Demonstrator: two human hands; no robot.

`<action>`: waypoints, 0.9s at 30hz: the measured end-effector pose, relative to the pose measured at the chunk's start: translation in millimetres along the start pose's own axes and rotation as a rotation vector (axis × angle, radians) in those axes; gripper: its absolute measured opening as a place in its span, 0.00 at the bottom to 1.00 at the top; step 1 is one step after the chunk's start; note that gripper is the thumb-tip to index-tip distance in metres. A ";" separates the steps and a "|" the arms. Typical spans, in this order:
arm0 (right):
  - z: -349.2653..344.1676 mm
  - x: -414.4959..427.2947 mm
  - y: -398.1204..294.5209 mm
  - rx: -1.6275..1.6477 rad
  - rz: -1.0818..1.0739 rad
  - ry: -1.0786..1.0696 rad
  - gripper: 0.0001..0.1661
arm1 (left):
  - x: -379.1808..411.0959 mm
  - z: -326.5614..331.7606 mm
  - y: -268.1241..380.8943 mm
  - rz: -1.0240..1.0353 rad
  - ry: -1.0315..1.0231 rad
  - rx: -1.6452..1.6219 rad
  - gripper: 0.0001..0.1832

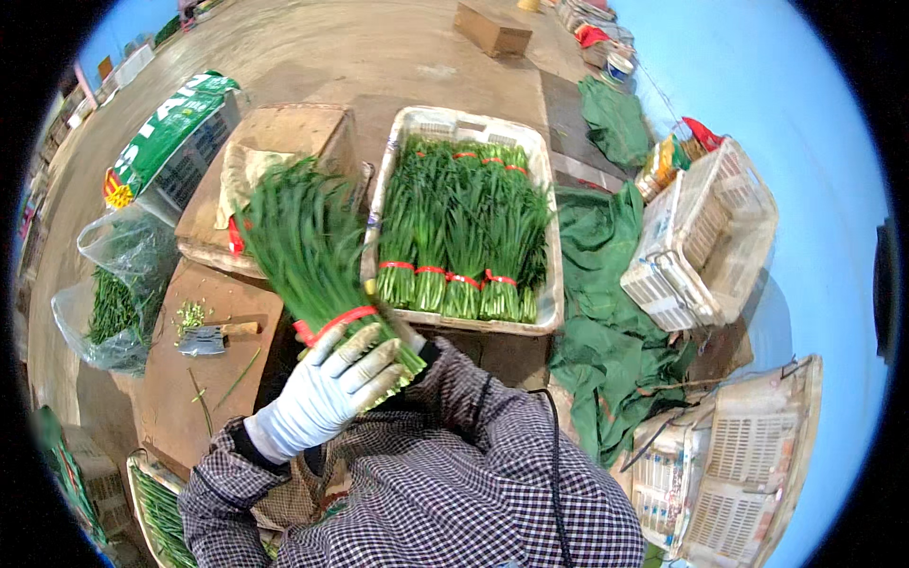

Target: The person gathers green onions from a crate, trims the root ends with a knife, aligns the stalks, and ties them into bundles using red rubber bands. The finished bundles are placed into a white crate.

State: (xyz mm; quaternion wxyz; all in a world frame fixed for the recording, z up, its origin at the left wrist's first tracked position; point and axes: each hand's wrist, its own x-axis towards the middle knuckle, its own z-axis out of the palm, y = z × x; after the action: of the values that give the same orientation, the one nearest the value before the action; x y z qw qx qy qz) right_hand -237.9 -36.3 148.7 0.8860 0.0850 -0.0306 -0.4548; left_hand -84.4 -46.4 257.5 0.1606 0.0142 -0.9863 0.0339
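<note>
In front of my chest is a bunch of green chives (305,241), bound near its cut ends by a red band (346,321). My left hand (327,394), in a white glove with stained fingertips, lies across the band and grips the stalks. Behind the bunch, my right hand (401,328) supports it from the other side; most of that hand is hidden. The leafy tops point away and to the left. Just beyond, a white plastic crate (556,284) holds several chive bunches (461,234) with red bands.
On a brown board (241,305) at left lie a cleaver (202,341), trimmings and loose stalks. A clear plastic bag (128,227) of greens stands beside it. A cloth-topped box (305,128) is beyond. White crates (724,170) and green sheeting (603,284) are at right.
</note>
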 end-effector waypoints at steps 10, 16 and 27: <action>111.8 -174.0 -151.4 -1.445 -1.014 0.851 0.26 | 45.5 60.6 -39.6 -0.438 0.299 -0.236 0.40; 38.4 -214.0 -186.7 -2.169 -0.600 1.897 0.51 | 29.5 91.2 -61.1 -0.644 0.370 -0.337 0.42; -72.3 -206.9 -179.6 -1.902 -0.341 2.033 0.57 | 22.0 104.7 -63.3 -0.714 0.327 -0.412 0.40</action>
State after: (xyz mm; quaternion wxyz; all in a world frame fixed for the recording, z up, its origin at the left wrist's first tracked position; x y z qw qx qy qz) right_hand -493.1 37.7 50.4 0.1728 -0.2493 0.9422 -0.1421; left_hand -135.9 -117.4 169.4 0.3157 0.3159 -0.8675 -0.2192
